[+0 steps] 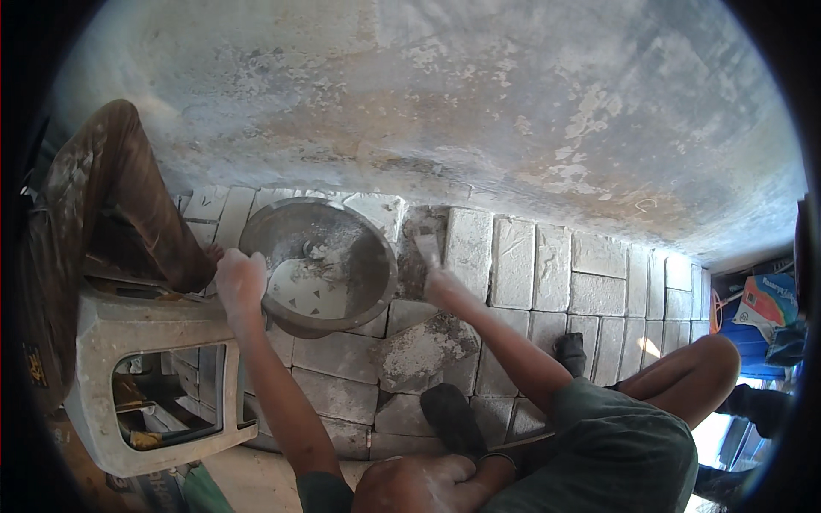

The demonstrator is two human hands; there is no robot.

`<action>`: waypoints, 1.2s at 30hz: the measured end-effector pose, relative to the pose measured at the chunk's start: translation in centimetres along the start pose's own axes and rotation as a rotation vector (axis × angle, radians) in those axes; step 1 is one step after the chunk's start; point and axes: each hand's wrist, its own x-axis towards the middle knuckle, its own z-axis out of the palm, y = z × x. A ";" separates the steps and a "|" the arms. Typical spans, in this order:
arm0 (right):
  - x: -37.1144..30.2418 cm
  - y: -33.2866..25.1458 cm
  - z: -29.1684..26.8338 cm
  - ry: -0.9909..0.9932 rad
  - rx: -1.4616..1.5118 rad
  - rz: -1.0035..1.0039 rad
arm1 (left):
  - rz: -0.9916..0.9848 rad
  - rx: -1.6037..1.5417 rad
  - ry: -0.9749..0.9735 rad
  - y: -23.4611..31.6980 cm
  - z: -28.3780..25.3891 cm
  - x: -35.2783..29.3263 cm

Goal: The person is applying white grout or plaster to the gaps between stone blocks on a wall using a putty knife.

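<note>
A round grey basin (383,282) stands on the block paving in front of me. White paste and lumps of powder (312,289) lie in it. My left hand (241,282), whitened with powder, is closed at the basin's left rim, its fingertips partly hidden. To the right of the basin, my right hand (446,289) is closed round a small flat-bladed scraper (427,248). The blade points away from me, over a dark gap between white-coated blocks. My right hand is apart from the basin.
A worn wall (479,94) rises behind the basin. At left are a dirty plastic stool (162,329) and another person's leg in brown trousers (141,179). A flat, white-smeared slab (428,352) lies nearer me. Blue and colourful bags (765,312) are at far right.
</note>
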 end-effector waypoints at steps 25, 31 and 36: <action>8.5 -0.8 7.2 0.498 -0.036 0.336 | -0.133 -0.021 -0.068 -2.1 0.1 0.2; 8.2 0.4 7.2 0.422 0.003 0.253 | -0.112 -0.042 -0.051 -1.6 -0.2 -0.1; 8.0 0.3 6.4 0.677 -0.324 0.149 | -0.134 -0.069 -0.065 -0.2 -0.4 -0.1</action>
